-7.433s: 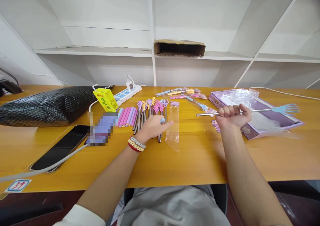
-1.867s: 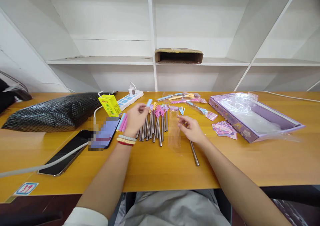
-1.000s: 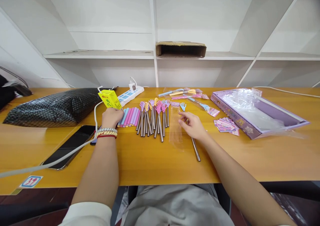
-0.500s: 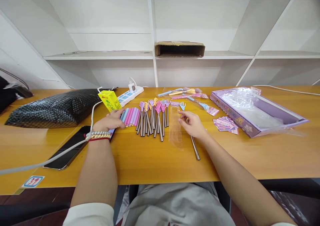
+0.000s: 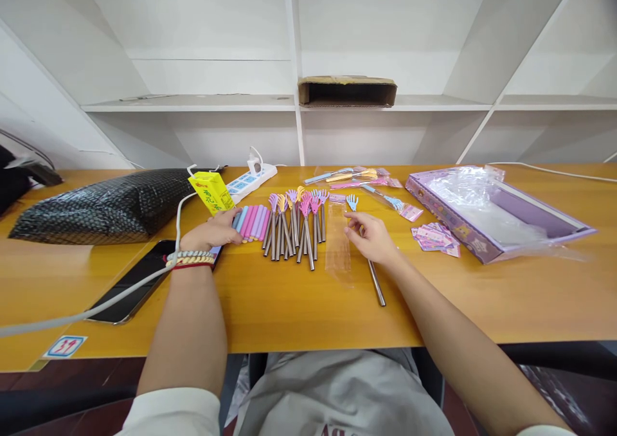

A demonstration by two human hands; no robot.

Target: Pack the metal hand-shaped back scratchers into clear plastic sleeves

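My left hand [image 5: 214, 229] is at the left end of a row of pastel foam tubes [image 5: 253, 222]. Its thumb and fingers close around a blue tube [image 5: 238, 219] there. Bent and loosely parted, the fingers of my right hand [image 5: 370, 235] lie over a blue-headed back scratcher [image 5: 377, 285]; I see nothing gripped in them. The scratcher's middle is hidden under this hand. Just left of it lies a flat clear plastic bag [image 5: 339, 246]. Between the bag and the tubes, several metal back scratchers [image 5: 292, 230] with coloured hand-shaped heads lie side by side.
Bagged scratchers [image 5: 351, 177] lie at the back, with printed cards [image 5: 435, 238] and an open purple box [image 5: 475, 240] to the right. On the left are a phone [image 5: 139, 285], a yellow carton [image 5: 211, 191], a power strip [image 5: 253, 182], a black wrapped parcel [image 5: 106, 208] and a white cable [image 5: 120, 299].
Both hands stay almost where they were, and the things on the table have not moved. Only the camera view has shifted very slightly.
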